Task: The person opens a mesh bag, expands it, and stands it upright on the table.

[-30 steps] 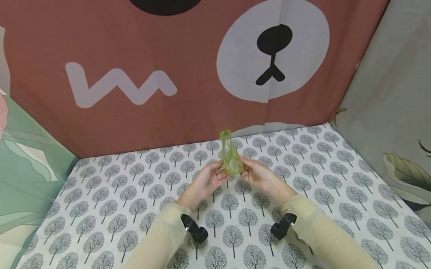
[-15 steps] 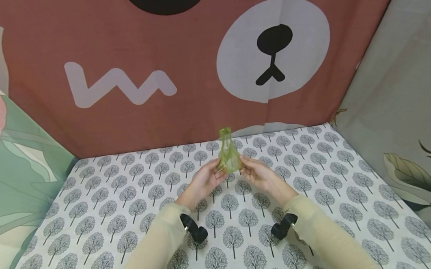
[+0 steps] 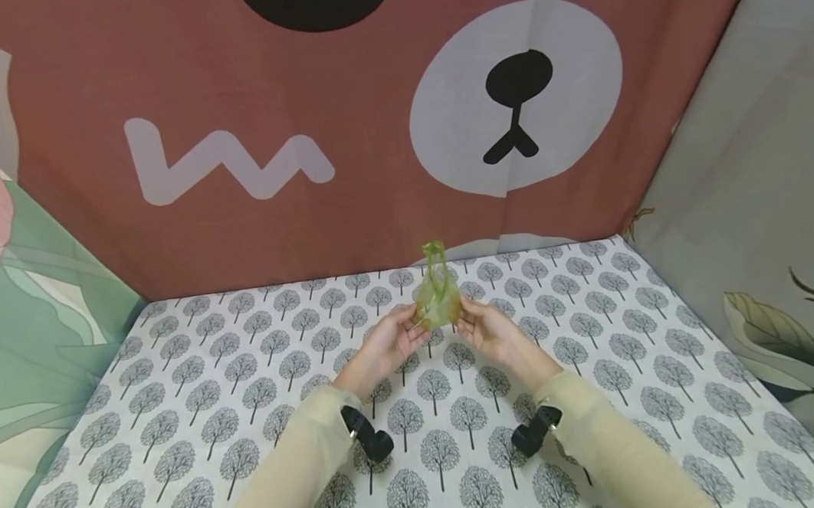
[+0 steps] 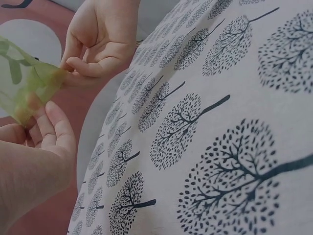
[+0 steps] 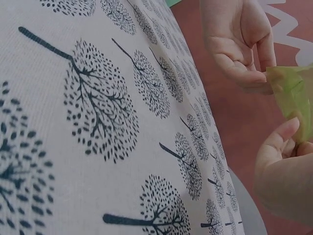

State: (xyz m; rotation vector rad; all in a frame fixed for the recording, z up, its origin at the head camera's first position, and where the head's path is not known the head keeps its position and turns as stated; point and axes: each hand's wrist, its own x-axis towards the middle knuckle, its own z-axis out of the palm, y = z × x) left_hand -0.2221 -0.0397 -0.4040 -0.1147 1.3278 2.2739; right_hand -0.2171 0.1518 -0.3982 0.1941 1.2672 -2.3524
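A small, thin, see-through green plastic bag [image 3: 439,302] stands up above the tabletop, its narrow looped handles at the top. My left hand [image 3: 389,343] pinches the bag's lower left corner between thumb and fingers. On the opposite side, my right hand [image 3: 492,332] pinches the lower right corner. In the left wrist view the green film [image 4: 32,81] stretches between both hands, and some fingers show through it. The right wrist view has the bag [image 5: 296,93] at its right edge, partly cut off.
A white cloth with dark tree prints [image 3: 276,384] covers the table. Behind it hangs a reddish-brown curtain [image 3: 370,210] with a bear face. Leaf-patterned curtains [image 3: 774,265] flank the sides. Black wrist cameras [image 3: 368,434] are strapped on both sleeves.
The bag's top has swayed slightly, left and then right, and its body now spreads rounder between the hands. Both hands keep their hold with hardly any movement.
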